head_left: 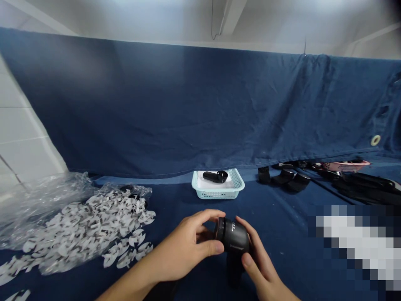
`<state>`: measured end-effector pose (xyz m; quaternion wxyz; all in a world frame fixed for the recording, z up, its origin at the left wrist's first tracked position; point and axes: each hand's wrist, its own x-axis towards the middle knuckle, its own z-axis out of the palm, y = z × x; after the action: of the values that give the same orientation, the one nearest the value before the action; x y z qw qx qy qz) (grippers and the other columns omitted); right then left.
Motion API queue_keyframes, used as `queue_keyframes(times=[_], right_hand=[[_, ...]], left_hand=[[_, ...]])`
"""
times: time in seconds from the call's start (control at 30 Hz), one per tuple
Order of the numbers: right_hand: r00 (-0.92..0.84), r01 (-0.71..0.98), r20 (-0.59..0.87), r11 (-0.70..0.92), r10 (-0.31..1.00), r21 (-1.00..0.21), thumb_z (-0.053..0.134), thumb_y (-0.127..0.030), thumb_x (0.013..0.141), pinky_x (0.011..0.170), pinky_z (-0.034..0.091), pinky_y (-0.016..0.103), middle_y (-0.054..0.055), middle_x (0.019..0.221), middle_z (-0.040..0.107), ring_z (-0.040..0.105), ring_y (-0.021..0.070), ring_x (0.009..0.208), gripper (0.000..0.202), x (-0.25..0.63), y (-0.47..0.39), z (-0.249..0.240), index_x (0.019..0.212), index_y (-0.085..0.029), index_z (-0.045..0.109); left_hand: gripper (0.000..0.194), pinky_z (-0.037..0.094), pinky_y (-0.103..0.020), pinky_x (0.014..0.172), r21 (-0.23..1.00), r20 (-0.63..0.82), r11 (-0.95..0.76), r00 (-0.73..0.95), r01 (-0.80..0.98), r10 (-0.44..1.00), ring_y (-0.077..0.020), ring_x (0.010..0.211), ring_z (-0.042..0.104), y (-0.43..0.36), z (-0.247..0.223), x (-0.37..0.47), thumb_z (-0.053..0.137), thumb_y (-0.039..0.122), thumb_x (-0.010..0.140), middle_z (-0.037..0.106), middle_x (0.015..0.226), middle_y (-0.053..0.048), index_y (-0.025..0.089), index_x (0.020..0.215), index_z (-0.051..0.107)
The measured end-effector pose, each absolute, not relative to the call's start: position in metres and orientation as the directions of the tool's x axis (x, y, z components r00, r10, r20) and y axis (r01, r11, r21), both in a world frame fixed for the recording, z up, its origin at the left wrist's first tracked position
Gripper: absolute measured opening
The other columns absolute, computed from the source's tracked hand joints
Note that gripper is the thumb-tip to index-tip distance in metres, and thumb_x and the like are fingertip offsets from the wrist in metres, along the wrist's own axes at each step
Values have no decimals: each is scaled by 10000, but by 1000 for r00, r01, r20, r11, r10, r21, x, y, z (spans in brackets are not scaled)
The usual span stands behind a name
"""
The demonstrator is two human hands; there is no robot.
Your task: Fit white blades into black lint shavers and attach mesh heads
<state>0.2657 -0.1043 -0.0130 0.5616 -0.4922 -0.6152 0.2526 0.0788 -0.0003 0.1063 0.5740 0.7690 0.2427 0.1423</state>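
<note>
My left hand [191,246] and right hand [261,261] are clamped on the black device [236,237], one on each side, above the blue table [175,209]. The basket [218,193] sits beyond it; white pieces [90,221] lie piled to the left.

Head-worn view, forward and down

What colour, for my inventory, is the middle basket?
The basket is pale turquoise, clearest in the head view.
</note>
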Motion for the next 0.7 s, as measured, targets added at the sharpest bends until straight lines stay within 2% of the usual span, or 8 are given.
queue_keyframes(times=[0.07, 0.13, 0.3, 0.37, 0.47, 0.57, 0.63, 0.7], right_hand=[[24, 430, 463, 409, 886, -805, 478, -336, 962, 1105, 350, 464, 82, 1529, 328, 329, 284, 1398, 601, 271, -106, -13, 1494, -329, 197], [-66, 526, 545, 493, 836, -692, 529, -273, 932, 1103, 347, 495, 94, 1534, 304, 309, 305, 1405, 653, 273, -106, -12, 1489, -328, 193], [-186, 648, 706, 625, 684, -435, 598, -199, 874, 1080, 354, 576, 117, 1499, 343, 337, 347, 1383, 709, 269, -98, -6, 1470, -327, 235], [-201, 660, 737, 645, 645, -385, 625, -205, 856, 1059, 379, 589, 128, 1468, 388, 384, 356, 1354, 737, 268, -96, -4, 1471, -323, 237], [-251, 701, 765, 657, 593, -279, 651, -212, 837, 1029, 424, 575, 128, 1419, 461, 465, 349, 1296, 766, 268, -97, -4, 1475, -343, 248], [-332, 750, 779, 650, 531, -124, 639, -238, 849, 1065, 364, 598, 84, 1346, 550, 514, 332, 1252, 703, 269, -100, -5, 1446, -414, 311], [-350, 762, 784, 642, 512, -80, 633, -233, 851, 1077, 332, 614, 74, 1319, 574, 524, 333, 1240, 677, 269, -101, -5, 1431, -429, 343], [-321, 754, 790, 646, 523, -122, 663, -235, 835, 1044, 383, 599, 93, 1334, 556, 532, 341, 1225, 726, 269, -101, -4, 1449, -410, 317]], left_hand=[[499, 502, -395, 898, 951, -104, -192, 836, 242, 539, -192, 926, 658, 3, 105, 79, 655, 282, 827, 613, 1236, -69, 267, 1304, 509], [506, 524, -370, 820, 949, -153, -153, 829, 274, 538, -165, 816, 663, 7, 104, 78, 651, 352, 838, 616, 1201, -89, 238, 1311, 512], [549, 525, -315, 658, 950, -221, -98, 860, 297, 460, -184, 717, 675, 16, 100, 76, 581, 501, 865, 673, 916, -91, 136, 1271, 530], [510, 507, -283, 590, 946, -225, -111, 861, 306, 455, -174, 660, 670, 17, 101, 76, 563, 541, 861, 672, 874, -73, 144, 1182, 578], [473, 454, -242, 501, 930, -270, -112, 856, 351, 441, -139, 500, 614, 17, 103, 75, 538, 597, 848, 620, 661, -6, 140, 933, 623], [511, 402, -222, 470, 904, -349, -85, 837, 420, 423, -111, 383, 531, 16, 107, 74, 484, 649, 848, 533, 496, 41, 150, 785, 580], [499, 404, -222, 490, 903, -349, -88, 838, 420, 420, -104, 390, 530, 15, 108, 74, 488, 639, 851, 543, 511, 40, 152, 799, 581], [462, 439, -236, 537, 919, -302, -113, 857, 379, 418, -112, 467, 575, 16, 109, 73, 531, 601, 848, 589, 611, 18, 147, 891, 605]])
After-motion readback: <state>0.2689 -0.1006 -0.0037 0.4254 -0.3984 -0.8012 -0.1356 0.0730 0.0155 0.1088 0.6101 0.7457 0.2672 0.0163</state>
